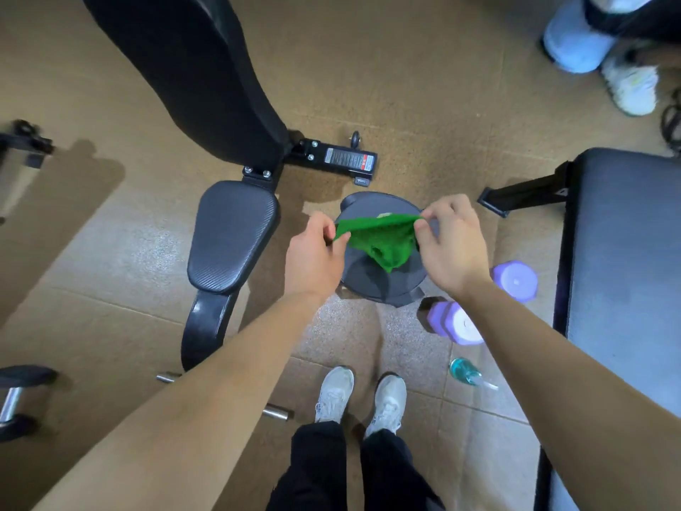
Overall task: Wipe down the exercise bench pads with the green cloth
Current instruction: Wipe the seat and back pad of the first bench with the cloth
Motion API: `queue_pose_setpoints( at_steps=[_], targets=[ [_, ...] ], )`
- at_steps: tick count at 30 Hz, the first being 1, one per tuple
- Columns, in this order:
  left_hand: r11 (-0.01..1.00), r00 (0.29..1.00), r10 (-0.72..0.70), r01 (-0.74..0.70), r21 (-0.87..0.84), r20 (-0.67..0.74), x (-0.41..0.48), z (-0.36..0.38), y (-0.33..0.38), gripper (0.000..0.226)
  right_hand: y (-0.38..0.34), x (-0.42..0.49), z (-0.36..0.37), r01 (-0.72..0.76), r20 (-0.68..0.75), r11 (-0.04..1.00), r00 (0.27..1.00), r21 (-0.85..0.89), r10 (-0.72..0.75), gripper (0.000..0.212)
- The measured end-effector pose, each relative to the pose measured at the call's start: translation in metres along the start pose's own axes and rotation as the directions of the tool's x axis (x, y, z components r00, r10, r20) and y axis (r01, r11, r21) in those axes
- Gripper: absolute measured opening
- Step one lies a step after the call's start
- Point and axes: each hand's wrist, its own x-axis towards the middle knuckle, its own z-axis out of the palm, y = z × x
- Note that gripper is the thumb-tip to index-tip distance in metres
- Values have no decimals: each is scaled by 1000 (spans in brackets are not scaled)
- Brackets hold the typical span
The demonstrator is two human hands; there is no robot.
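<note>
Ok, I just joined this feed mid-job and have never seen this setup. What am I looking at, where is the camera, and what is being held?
There is one picture, from a camera worn on a person's head, looking down past their arms to the floor. No machine here: the left hand and right hand are bare, and each pinches an edge of the green cloth, stretched between them above a round grey pad. On the left stands an exercise bench with a black seat pad and a raised back pad; a flat bench is at the right edge. On the floor lie two purple dumbbells and a blue spray bottle. The cloth is on neither bench yet.
</note>
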Motion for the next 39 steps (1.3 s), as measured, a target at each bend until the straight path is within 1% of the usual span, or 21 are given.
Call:
queue_pose_setpoints(
  at_steps=[3,6,7,9,11,12,13,15,17,18,20,22,24,26,29,32,33,35,36,38,39],
  targets=[
    [991,998,-16,7,-133,-63,-13,-49,26,20,-51,-9,-30,90,44,993,995,73,-94,14],
    [989,994,-70,57,-139,-88,-17,-91,33,12,-77,-20,-37,159,160,987,974,14,-159,23],
    [992,992,-75,64,-112,-103,-16,-102,29,9,-81,-23,-34,133,220,990,965,43,-140,27],
    [998,989,-62,59,-24,-135,-16,-118,16,11,-90,-27,-25,-36,363,977,931,212,-44,38],
    [995,986,-17,33,92,-166,-17,-127,-4,23,-98,-30,-10,-231,559,913,829,336,4,36],
    [992,982,-4,28,125,-190,-17,-129,-16,26,-101,-32,0,-290,670,904,743,315,4,29],
    [990,977,-1,31,135,-214,-19,-131,-29,28,-102,-33,14,-320,769,908,639,270,-3,27],
    [991,968,-39,69,113,-247,-23,-133,-60,29,-103,-37,44,-296,880,951,472,94,59,38],
    [983,957,-133,160,88,-256,-27,-136,-96,31,-105,-39,79,-255,904,964,389,-77,175,38],
    [974,947,-181,210,85,-267,-29,-137,-116,33,-108,-40,98,-290,910,951,359,-105,210,35],
    [943,915,-296,326,67,-274,-33,-140,-157,38,-112,-39,136,-416,880,900,372,-128,296,43],
    [883,854,-458,468,-19,-245,-38,-142,-200,43,-116,-38,174,-492,836,862,416,-123,357,44],
    [807,794,-591,579,-118,-142,-41,-142,-243,49,-118,-37,214,-484,821,858,409,-174,397,58],
    [730,745,-667,653,-202,-2,-44,-140,-281,56,-121,-38,255,-523,827,834,379,-179,415,73],
    [641,706,-659,707,-298,259,-40,-137,-312,59,-149,-39,302,-640,818,763,391,-88,422,66],
    [683,702,-535,687,-248,471,-28,-121,-336,47,-165,-36,343,-749,807,660,357,-53,470,39],
    [713,698,-528,674,-194,484,-23,-114,-344,42,-165,-34,356,-777,793,628,352,-49,497,36],
    [772,724,-547,631,-82,419,-10,-99,-362,28,-165,-29,377,-811,782,585,348,-26,517,36],
    [780,742,-562,623,-64,366,-3,-94,-368,23,-164,-25,384,-808,787,588,350,-21,508,47],
    [769,746,-597,637,-56,295,13,-87,-373,28,-146,-14,400,-790,771,613,385,-8,507,70],
    [774,752,-597,632,-47,281,21,-83,-374,33,-137,-8,405,-777,768,630,406,4,496,72]
  ],
)
